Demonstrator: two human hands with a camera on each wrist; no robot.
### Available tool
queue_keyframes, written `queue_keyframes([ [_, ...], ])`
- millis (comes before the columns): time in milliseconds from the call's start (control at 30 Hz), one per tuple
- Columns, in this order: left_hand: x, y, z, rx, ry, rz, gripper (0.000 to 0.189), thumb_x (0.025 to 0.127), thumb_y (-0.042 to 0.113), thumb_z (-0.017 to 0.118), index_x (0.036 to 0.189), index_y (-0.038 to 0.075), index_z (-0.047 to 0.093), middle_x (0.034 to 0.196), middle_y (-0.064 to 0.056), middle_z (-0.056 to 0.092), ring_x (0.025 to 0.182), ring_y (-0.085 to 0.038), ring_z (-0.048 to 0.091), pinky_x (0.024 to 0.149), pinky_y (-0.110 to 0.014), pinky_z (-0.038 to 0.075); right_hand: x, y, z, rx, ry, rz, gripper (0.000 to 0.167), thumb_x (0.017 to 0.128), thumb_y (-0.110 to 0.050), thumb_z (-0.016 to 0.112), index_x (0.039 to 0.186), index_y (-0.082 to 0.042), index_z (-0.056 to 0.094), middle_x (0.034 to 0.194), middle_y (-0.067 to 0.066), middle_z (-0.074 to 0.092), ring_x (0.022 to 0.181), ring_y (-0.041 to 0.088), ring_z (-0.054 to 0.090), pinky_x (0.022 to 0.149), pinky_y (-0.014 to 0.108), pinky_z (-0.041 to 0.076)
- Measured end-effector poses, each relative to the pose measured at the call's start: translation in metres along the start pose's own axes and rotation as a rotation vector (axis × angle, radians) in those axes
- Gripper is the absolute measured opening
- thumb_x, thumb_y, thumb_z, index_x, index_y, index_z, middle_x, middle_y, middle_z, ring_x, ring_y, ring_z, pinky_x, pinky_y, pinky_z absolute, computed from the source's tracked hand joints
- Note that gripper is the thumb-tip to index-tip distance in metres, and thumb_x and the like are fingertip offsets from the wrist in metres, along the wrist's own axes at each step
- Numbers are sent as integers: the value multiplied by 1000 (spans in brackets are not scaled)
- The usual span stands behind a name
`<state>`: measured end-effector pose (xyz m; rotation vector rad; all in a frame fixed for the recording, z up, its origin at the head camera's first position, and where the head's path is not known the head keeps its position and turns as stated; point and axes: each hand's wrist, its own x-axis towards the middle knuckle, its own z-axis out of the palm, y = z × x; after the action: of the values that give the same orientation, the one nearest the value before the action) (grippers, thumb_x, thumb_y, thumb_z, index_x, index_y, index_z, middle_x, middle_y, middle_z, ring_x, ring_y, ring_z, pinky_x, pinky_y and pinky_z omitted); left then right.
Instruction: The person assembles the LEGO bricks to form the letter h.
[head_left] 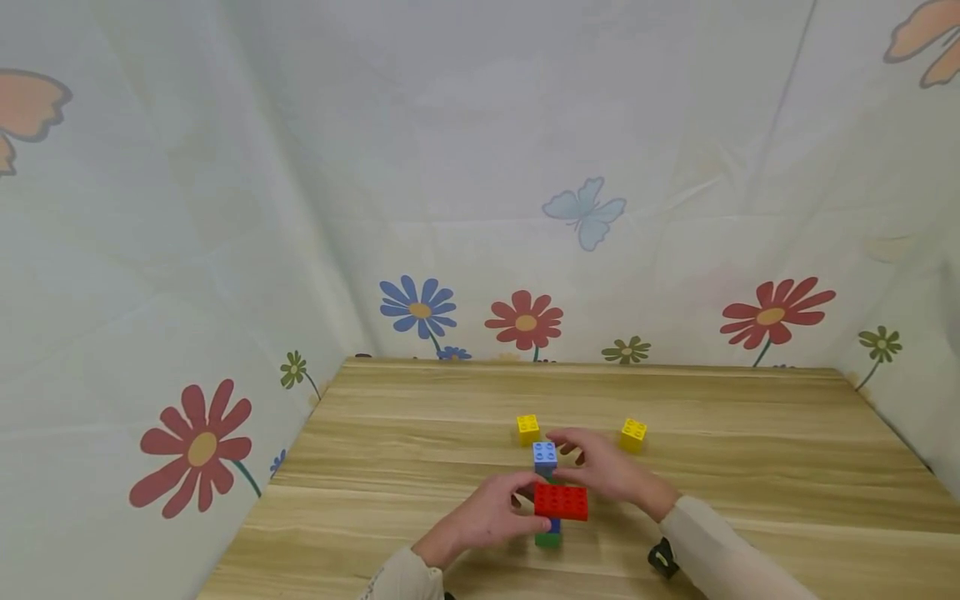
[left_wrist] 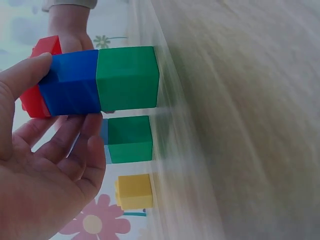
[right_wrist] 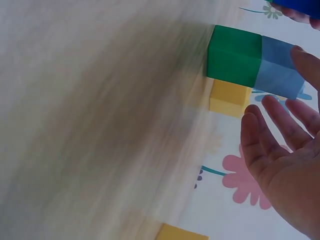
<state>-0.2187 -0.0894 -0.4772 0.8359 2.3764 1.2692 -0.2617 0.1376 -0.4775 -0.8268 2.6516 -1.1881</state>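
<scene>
Left hand (head_left: 491,512) in a pinch, right hand (head_left: 606,468) loosely curved

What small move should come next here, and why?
Probably closing the right hand on the light blue brick: in the right wrist view its fingers lie loose beside that brick, with the thumb close to it, rather than wrapped round it. The left hand holds the red brick, so the right seems the one free to act.

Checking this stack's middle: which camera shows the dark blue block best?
The left wrist view: the dark blue block shows large, nearly uncovered, between a red block and a green block. The head view shows only a sliver; the right wrist view, only a part cut off at top.
</scene>
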Motion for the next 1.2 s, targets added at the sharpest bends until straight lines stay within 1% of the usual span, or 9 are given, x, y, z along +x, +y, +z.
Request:
queue_keyframes([
  [100,0,2,0,30,-2,8,33,84,34,72,114,28,60,103,18,60,95,-3,54,79,-26,47,2,0,3,13,-12,-9,54,86,-28,71,132,-7,52,120,2,59,104,26,55,85,42,49],
  [333,3,10,0,43,1,10,36,83,34,73,115,29,59,102,19,59,94,-3,53,80,-26,45,4,4,8,49,-26,17,44,88,-24,69,128,-15,54,111,-2,61,101,21,57,85,40,49],
  [500,5,14,2,69,15,56,35,82,30,74,114,26,60,100,18,59,91,-3,53,79,-26,45,5,7,10,71,-25,26,35,89,-27,67,121,-18,56,109,-1,61,99,19,57,87,41,48],
  [633,8,17,4,78,20,81,35,82,31,75,114,23,61,103,17,60,87,-3,53,76,-24,44,5,8,10,78,-13,10,30,90,-24,67,117,-16,57,107,-1,62,98,19,58,85,41,49],
  [733,9,18,5,76,20,69,35,82,31,75,113,22,62,104,16,60,85,-4,53,74,-23,44,2,8,8,76,-8,4,29,90,-23,66,116,-13,57,105,-1,62,96,18,58,84,39,49],
  [867,10,19,6,63,15,20,35,81,34,75,112,23,63,101,16,59,83,-5,53,72,-23,45,-5,7,1,60,-11,28,33,90,-26,65,119,-12,56,106,-2,61,95,16,56,83,35,49],
  [933,10,19,6,57,12,6,34,81,34,75,112,24,63,99,16,59,83,-6,53,72,-23,45,-9,6,-4,52,-5,21,35,90,-26,66,120,-9,56,106,-1,61,95,17,56,82,33,49],
  [1033,11,19,6,50,9,8,31,82,34,75,110,25,64,97,16,60,82,-5,53,72,-23,45,-15,7,-9,31,13,-5,37,90,-26,66,119,-7,56,104,-2,61,93,18,56,78,28,49],
  [1200,10,18,6,28,4,22,28,83,32,74,108,25,64,96,16,61,80,-5,54,71,-23,45,-28,10,-18,-5,39,-34,36,89,-28,67,117,-7,57,102,-1,61,92,18,58,75,27,50],
])
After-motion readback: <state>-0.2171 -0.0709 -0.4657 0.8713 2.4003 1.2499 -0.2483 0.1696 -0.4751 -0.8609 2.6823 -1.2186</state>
